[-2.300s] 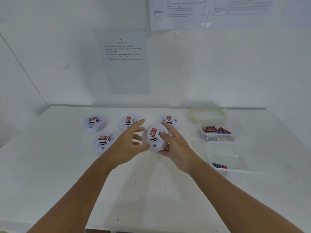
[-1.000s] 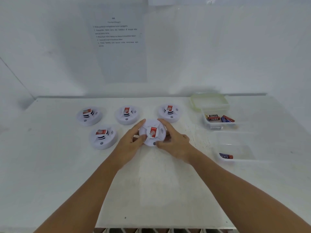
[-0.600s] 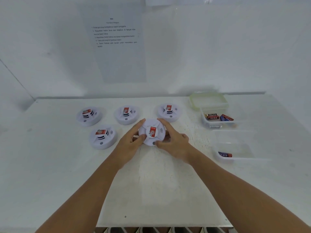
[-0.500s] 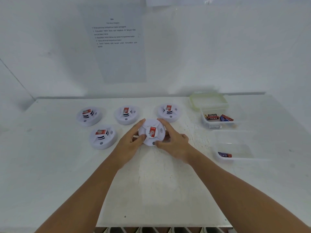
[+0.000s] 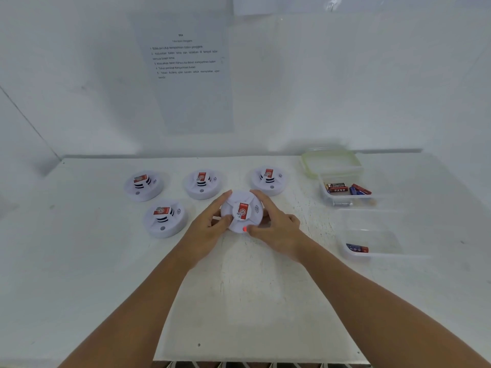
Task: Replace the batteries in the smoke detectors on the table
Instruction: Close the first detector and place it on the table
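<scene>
At mid-frame on the table [image 5: 79, 261], the left hand [image 5: 204, 229] and right hand [image 5: 279, 227] curled around the rim of a smoke detector [image 5: 241, 211], which looked light, rigid and smooth, best gripped by its edge.

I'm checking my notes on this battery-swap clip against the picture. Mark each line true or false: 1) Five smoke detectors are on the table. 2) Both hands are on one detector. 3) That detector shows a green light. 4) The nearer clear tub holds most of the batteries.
1) True: four detectors sit free, and the held smoke detector makes five.
2) True: the left hand and right hand hold it from either side.
3) False: a red light glows at its near edge.
4) False: the nearer tub shows one battery; the farther tub holds several.
</scene>
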The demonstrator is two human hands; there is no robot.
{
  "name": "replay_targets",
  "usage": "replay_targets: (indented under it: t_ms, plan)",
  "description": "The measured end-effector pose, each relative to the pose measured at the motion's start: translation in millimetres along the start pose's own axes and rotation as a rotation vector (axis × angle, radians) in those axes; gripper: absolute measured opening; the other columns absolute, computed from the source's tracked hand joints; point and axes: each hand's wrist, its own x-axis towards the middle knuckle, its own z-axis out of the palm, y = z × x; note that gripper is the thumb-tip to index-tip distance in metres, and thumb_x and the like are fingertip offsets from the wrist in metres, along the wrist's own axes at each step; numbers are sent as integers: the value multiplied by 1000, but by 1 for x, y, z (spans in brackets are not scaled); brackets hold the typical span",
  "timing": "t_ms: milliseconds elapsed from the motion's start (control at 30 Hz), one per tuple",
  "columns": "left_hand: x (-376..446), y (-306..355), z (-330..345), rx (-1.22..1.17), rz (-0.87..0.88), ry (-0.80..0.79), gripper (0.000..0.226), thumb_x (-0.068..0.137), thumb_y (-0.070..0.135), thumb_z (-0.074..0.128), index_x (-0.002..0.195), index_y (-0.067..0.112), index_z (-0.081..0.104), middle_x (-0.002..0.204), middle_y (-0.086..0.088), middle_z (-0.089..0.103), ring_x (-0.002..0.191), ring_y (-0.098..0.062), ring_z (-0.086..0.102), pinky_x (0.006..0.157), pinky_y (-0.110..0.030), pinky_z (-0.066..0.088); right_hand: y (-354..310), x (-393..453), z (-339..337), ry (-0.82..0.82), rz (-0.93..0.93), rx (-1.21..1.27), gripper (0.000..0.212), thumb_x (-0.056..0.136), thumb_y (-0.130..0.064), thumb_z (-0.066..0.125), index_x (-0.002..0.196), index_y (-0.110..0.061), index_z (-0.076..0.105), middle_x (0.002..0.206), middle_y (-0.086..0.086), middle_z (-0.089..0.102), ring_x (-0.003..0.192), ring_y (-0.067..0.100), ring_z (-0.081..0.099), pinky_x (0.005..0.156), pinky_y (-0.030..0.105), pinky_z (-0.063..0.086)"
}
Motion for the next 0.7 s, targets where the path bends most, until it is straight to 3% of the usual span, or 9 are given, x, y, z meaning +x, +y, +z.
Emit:
replay_targets:
  t_ms: [267,467,700]
  plan:
    - [-1,-1,1,-12,-6,-1,52,106,28,52,153,44,35,135,22,56,102,13,61,83,-9,52,-1,-1,0,-2,-3,-24,77,91,-41,67,151,-56,21,127,-32,56,112,-7,54,105,32,13]
    - [0,-3,0,2,-18,4,52,106,30,53,152,47,36,137,22,55,103,10,61,84,-12,53,2,-1,-3,-73,28,12,76,99,-34,60,155,-57,12,133,-32,52,122,1,48,106,29,6]
    - [-1,-2,1,-6,-16,1,53,106,28,53,153,44,36,135,25,55,101,12,61,85,-11,53,3,-1,-4,-81,29,29,74,99,-33,60,150,-62,14,125,-36,51,117,-4,47,106,29,5]
